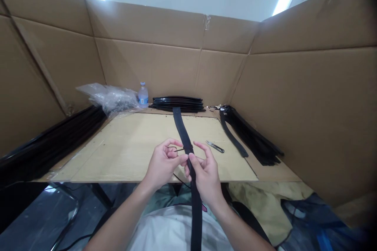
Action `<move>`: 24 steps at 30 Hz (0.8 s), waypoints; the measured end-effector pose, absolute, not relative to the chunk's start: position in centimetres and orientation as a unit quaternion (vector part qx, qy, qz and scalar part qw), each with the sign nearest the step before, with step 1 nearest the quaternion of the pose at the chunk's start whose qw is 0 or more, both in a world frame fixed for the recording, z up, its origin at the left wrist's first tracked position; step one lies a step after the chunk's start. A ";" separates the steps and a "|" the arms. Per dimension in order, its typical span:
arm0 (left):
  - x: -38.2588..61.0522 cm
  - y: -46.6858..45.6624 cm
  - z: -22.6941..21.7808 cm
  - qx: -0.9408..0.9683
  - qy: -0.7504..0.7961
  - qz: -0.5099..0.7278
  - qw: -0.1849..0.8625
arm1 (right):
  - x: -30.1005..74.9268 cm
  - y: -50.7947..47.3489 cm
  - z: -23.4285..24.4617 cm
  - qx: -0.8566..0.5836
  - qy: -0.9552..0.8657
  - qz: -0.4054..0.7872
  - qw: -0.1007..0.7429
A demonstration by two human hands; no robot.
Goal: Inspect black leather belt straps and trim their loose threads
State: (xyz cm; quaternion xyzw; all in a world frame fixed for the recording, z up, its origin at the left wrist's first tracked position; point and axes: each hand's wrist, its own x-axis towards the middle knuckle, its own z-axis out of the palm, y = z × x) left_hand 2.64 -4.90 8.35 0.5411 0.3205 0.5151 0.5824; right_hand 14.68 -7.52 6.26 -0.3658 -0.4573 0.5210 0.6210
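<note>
My left hand (163,162): pinching the black strap (182,128) | my right hand (206,169): pinching it too | scissors (216,147): near, on surface (132,137)

1. Black strap (195,204): its near end passes the near edge of the tabletop (132,141) and is cut off by the picture's bottom edge.
2. Thin black cord (179,150): partly hidden at the left hand (165,160); its full path cannot be told.
3. Right hand (206,170): some fingers hidden behind the strap.
4. Dark strips (50,145), tabletop's left edge: cut off at picture left.
5. Scraps (218,106), far right corner: too small to identify.
</note>
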 end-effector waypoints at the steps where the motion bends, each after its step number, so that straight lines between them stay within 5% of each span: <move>1: 2.8 -4.9 8.2 0.547 0.315 0.504 0.590 | 14.8 -7.6 6.0 -0.367 -0.453 0.523 0.622; 24: 3.4 -6.1 7.6 0.632 0.384 0.479 0.474 | 16.7 -8.7 5.2 -0.401 -0.503 0.512 0.568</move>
